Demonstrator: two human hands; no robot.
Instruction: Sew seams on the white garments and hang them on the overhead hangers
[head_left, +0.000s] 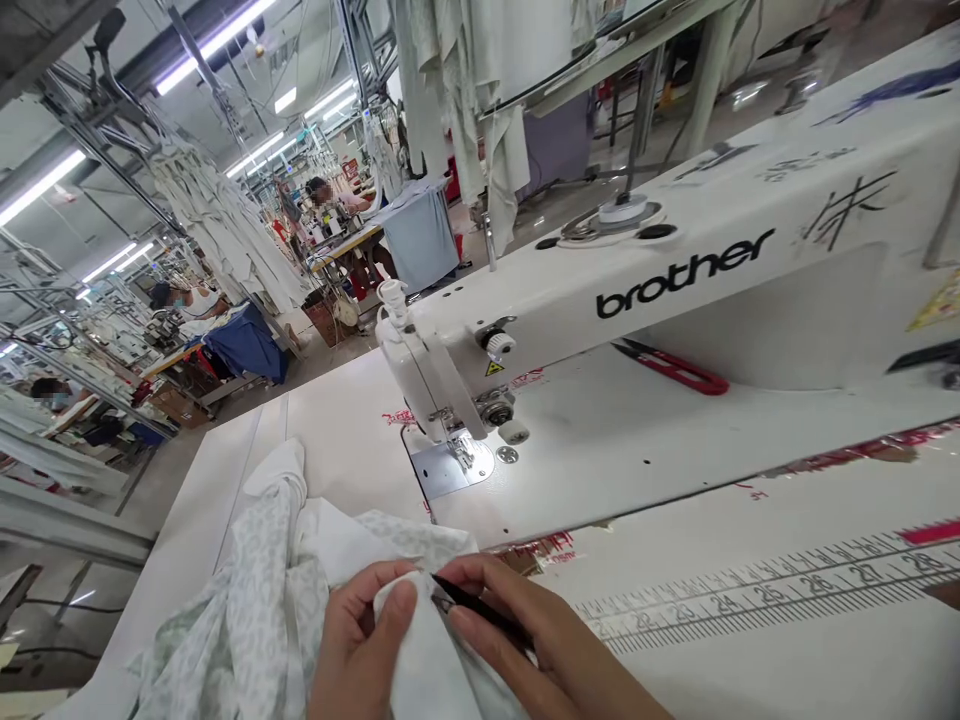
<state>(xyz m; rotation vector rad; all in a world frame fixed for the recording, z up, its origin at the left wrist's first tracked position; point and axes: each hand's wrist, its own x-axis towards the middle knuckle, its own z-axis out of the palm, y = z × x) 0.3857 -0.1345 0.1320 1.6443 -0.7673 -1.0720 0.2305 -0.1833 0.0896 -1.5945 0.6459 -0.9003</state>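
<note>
The left hand [367, 630] pinches white cloth [262, 590], its pieces uncountable, bunched on the surface [750, 635] near one machine [540, 310]; the right hand [525, 630] grips one black tool [487, 608], tip at the cloth. One red snips [686, 372] lies under the machine's arm.

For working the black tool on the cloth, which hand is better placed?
Probably the right hand: it holds the black tool, tip at the pale cloth, while the left hand pinches that cloth.
</note>
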